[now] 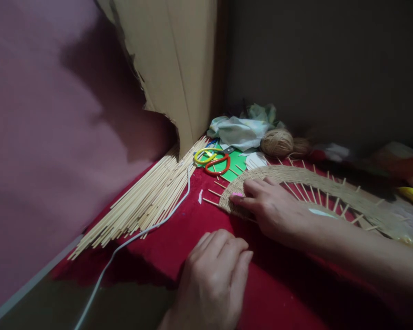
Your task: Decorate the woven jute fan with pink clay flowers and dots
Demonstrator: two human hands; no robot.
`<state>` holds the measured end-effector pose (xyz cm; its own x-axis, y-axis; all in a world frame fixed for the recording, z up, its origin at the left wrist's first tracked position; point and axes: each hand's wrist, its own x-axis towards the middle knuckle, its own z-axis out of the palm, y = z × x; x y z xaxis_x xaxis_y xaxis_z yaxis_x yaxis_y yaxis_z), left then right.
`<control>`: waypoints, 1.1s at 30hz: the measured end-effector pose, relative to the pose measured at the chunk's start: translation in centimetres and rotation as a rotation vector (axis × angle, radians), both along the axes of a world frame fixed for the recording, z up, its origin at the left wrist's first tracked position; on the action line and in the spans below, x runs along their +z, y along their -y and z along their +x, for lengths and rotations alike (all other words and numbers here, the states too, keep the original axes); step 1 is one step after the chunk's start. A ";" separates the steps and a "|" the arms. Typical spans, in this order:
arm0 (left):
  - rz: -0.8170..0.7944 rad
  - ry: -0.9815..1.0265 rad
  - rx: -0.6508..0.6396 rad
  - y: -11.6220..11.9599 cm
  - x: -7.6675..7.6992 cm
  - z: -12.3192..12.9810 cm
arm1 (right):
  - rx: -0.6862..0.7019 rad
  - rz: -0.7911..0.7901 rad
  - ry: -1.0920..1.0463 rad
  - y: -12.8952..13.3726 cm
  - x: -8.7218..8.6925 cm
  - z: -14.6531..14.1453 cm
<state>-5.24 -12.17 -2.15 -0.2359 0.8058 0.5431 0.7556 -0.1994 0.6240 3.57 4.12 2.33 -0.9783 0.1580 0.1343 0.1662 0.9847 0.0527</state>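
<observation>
A curved woven band (pixel 278 173) of tan twine lies on the red cloth, with thin sticks poking out along both edges. My right hand (pixel 275 206) rests over the band's left end. Its thumb and fingers close in on a small pink piece (pixel 237 195), mostly covered, against the weave; whether it is paper I cannot tell. Nearer to me, my left hand (pixel 215 275) lies on the cloth below the band, fingers curled together in a loose fist. Nothing shows in it, and it touches no part of the band.
Many thin wooden sticks (pixel 137 201) lie bundled at left, crossed by a white cable (pixel 115 252). Scissors (pixel 217 164) with red and yellow handles sit on green sheet (pixel 239 161). Behind are twine balls (pixel 277 142), crumpled plastic (pixel 239 132) and upright cardboard (pixel 179 59).
</observation>
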 end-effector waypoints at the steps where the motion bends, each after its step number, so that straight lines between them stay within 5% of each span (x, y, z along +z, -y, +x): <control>1: 0.001 0.000 -0.002 0.0 0.0 0.0 | -0.001 -0.013 -0.017 -0.2 -0.1 0.0; 7: -0.012 -0.004 -0.012 0.0 0.0 0.0 | -0.066 -0.102 -0.128 -1.5 -1.0 0.8; 33: 0.019 0.011 -0.014 0.1 -0.6 0.0 | -0.031 -0.004 -0.021 -0.6 -1.0 0.9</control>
